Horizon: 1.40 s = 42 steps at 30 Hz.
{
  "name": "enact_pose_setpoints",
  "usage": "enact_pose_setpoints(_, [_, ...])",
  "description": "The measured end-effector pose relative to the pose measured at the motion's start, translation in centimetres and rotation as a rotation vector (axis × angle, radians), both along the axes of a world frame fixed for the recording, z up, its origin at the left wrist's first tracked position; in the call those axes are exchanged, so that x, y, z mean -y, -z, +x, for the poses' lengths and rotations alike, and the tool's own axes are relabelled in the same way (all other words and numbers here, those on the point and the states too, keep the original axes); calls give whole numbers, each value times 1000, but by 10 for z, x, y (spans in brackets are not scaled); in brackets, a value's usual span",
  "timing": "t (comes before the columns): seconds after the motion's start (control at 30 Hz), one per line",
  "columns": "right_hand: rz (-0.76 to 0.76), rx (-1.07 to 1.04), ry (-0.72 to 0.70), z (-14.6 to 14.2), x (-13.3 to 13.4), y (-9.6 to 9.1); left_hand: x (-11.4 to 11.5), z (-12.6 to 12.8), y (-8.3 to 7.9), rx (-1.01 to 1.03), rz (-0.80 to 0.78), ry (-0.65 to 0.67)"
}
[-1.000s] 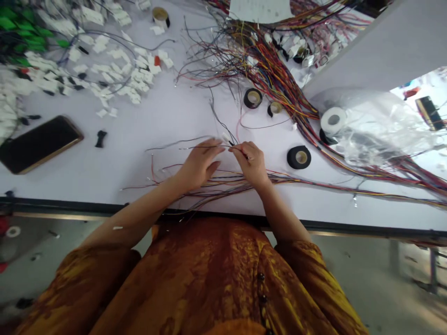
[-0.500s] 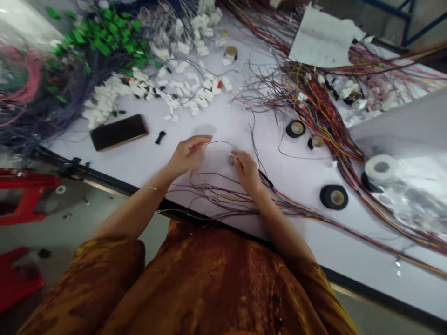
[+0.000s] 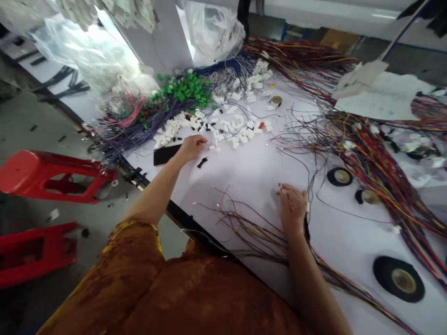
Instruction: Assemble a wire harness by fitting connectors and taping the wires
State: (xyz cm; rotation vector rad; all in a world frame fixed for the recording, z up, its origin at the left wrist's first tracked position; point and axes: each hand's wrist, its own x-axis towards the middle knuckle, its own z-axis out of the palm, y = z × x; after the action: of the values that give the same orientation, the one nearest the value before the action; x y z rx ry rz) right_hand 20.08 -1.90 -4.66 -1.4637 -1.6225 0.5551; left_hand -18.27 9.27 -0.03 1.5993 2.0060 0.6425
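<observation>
My left hand [image 3: 192, 148] is over the near edge of a pile of white plastic connectors [image 3: 240, 132], beside a dark phone [image 3: 166, 154]. Its fingers are bent together; whatever is between their tips is too small to make out. My right hand [image 3: 292, 207] is closed, low over the table, with the small shiny end of a wire [image 3: 281, 185] showing at the fingertips. Loose ends of a multicoloured wire bundle [image 3: 251, 223] spread out to its left, and the bundle passes under my right forearm.
Rolls of black tape [image 3: 398, 279] lie to the right, near a thick wire harness [image 3: 391, 172]. Green connectors [image 3: 188, 90] are heaped at the back left. A small black piece [image 3: 202, 162] lies near the phone. Red stools [image 3: 52, 177] stand left of the table edge.
My hands have moved apart: the left has let go of the thin wire and gone toward the white connectors, while the right stays near the bundle. The view has shifted up and left.
</observation>
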Motion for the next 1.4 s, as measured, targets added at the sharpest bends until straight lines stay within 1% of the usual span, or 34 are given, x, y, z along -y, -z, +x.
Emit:
enact_pose_setpoints(0.07, [22, 38, -60, 1, 3, 1, -8, 6, 3, -34, 4, 46])
enact_pose_setpoints(0.13, [29, 77, -146, 1, 7, 2, -16, 11, 4, 50, -58, 119])
enact_pose_setpoints(0.2, [16, 111, -236, 0, 12, 3, -25, 10, 3, 171, -105, 143])
enact_pose_setpoints(0.23, [7, 121, -271, -1, 15, 3, -31, 6, 2, 205, -90, 117])
enact_pose_setpoints(0.27, [2, 126, -295, -2, 16, 2, -37, 0, 2, 201, -51, 64])
enact_pose_setpoints(0.37, [-4, 132, -313, -1, 17, 2, -57, -22, 3, 54, 70, -105])
enact_pose_setpoints(0.43, [10, 146, -291, 1, 15, 1, -68, -35, 4, -36, 91, -155])
enact_pose_setpoints(0.57, [52, 193, -262, 4, 11, 1, -82, -48, 4, -120, 109, -177])
enact_pose_setpoints(0.73, [105, 183, -269, 5, 10, 8, -95, -52, -5, -188, 115, -156])
enact_pose_setpoints(0.8, [134, 132, -256, 6, 10, 11, -101, -47, -9, -197, 109, -105])
enact_pose_setpoints(0.87, [128, 76, -252, 6, 10, 12, -107, -38, -12, -207, 97, -34])
enact_pose_setpoints(0.97, [72, 42, -258, 4, 12, 8, -117, -14, -13, -324, 45, 61])
enact_pose_setpoints(1.03, [24, 26, -247, 1, 13, 3, -125, 1, -12, -403, -8, 79])
enact_pose_setpoints(1.1, [-61, -9, -175, -2, 15, -3, -131, 13, -11, -420, -61, 78])
enact_pose_setpoints(1.17, [-168, -79, -74, -6, 15, -8, -135, 18, -12, -426, -77, 74])
enact_pose_setpoints(1.2, [-217, -131, -32, -8, 15, -11, -136, 19, -13, -427, -55, 63])
enact_pose_setpoints(1.23, [-263, -195, -16, -9, 15, -13, -136, 20, -15, -420, 23, 24])
enact_pose_setpoints(1.27, [-309, -264, -10, -9, 14, -15, -134, 21, -17, -385, 129, -30])
enact_pose_setpoints(1.3, [-362, -332, -15, -9, 13, -16, -131, 24, -19, -308, 248, -38])
enact_pose_setpoints(1.33, [-411, -392, -26, -9, 12, -17, -124, 29, -22, -190, 365, -30])
enact_pose_setpoints(1.37, [-451, -447, -37, -8, 11, -18, -112, 37, -24, -35, 433, -10])
enact_pose_setpoints(1.4, [-479, -495, -48, -7, 10, -19, -97, 48, -25, 156, 429, 19])
